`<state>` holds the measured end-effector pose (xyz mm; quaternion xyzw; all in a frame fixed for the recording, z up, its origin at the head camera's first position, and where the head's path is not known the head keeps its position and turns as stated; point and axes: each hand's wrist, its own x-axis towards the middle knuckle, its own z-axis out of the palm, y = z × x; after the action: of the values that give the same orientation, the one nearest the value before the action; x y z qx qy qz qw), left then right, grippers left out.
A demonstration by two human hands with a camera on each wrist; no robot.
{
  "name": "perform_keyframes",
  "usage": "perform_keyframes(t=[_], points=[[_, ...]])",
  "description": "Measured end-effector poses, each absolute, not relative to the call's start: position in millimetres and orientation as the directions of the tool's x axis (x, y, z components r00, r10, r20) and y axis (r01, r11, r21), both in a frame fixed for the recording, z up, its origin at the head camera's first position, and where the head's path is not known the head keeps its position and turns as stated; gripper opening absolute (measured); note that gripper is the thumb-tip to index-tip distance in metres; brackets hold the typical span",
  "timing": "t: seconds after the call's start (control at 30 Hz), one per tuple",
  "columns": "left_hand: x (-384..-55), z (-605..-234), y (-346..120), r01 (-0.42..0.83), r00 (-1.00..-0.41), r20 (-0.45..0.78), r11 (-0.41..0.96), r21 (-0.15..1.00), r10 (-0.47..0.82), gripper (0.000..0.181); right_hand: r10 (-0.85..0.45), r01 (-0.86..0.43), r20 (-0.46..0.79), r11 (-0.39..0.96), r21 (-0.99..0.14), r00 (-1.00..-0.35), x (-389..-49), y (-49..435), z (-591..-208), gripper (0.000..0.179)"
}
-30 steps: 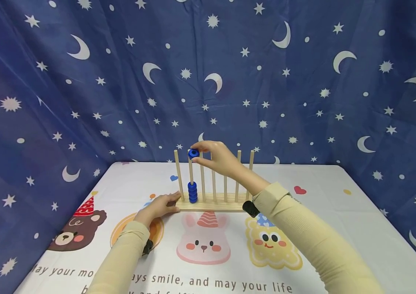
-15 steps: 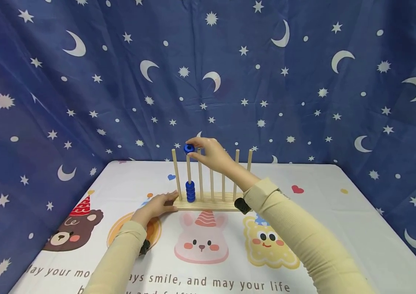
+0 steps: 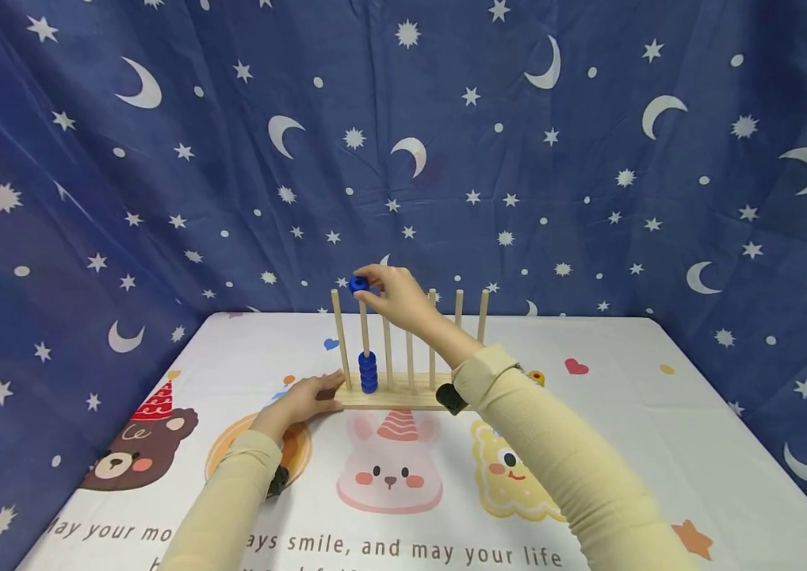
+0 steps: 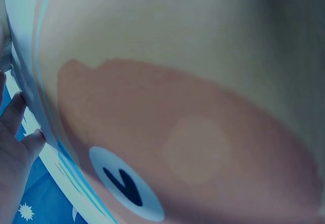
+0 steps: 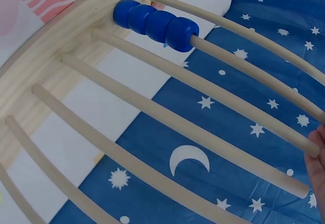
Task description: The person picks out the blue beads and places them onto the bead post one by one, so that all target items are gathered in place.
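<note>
A wooden peg rack [image 3: 396,400] with a row of upright pegs stands on the table. Several blue beads [image 3: 368,373] are stacked at the foot of its second peg from the left; the same stack shows in the right wrist view. My right hand [image 3: 398,297] pinches another blue bead [image 3: 358,285] between thumb and fingertips, right at the top of that second peg. In the right wrist view only part of this hand [image 5: 316,165] shows, and the held bead is out of sight. My left hand [image 3: 306,399] holds the rack's left end, thumb in front and fingers behind.
A white tablecloth [image 3: 617,444] with printed cartoon figures and lettering covers the table. A small orange round thing [image 3: 536,377] shows just beyond the right sleeve. Behind the table hangs a blue curtain [image 3: 460,159] with moons and stars.
My right hand has moved left and slightly up with the pinched bead, which now overlaps the second peg's top. The orange round thing has come into sight. My left hand stays at the rack's end.
</note>
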<state>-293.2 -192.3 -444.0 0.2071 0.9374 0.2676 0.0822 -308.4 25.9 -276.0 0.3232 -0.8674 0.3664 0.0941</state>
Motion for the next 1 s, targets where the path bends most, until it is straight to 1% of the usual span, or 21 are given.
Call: perform_keyframes(t=[0.23, 0.47, 0.63, 0.8, 1.0], points=[[-292.0, -443.2, -193.3, 0.376, -0.885, -0.014, 0.733, 0.566, 0.465, 0.061, -0.449, -0.595, 0.394, 0.535, -0.6, -0.802, -309.0, 23.4, -280.8, 0.036], [-290.8, -443.9, -194.8, 0.365, -0.891, -0.015, 0.735, 0.571, 0.454, 0.061, -0.458, -0.614, 0.413, 0.528, -0.586, -0.787, -311.1, 24.6, -281.4, 0.036], [-291.4, -443.3, -195.4, 0.366, -0.894, -0.014, 0.745, 0.558, 0.449, 0.06, -0.456, -0.608, 0.403, 0.556, -0.567, -0.793, -313.6, 26.8, -278.9, 0.036], [-291.2, -442.9, -195.5, 0.369, -0.892, -0.018, 0.753, 0.545, 0.451, 0.06, -0.475, -0.618, 0.399, 0.545, -0.566, -0.784, -315.5, 28.0, -278.8, 0.036], [-292.8, -444.3, -195.2, 0.363, -0.89, -0.027, 0.746, 0.558, 0.454, 0.06, -0.489, -0.618, 0.384, 0.543, -0.569, -0.783, -316.5, 27.5, -279.0, 0.035]])
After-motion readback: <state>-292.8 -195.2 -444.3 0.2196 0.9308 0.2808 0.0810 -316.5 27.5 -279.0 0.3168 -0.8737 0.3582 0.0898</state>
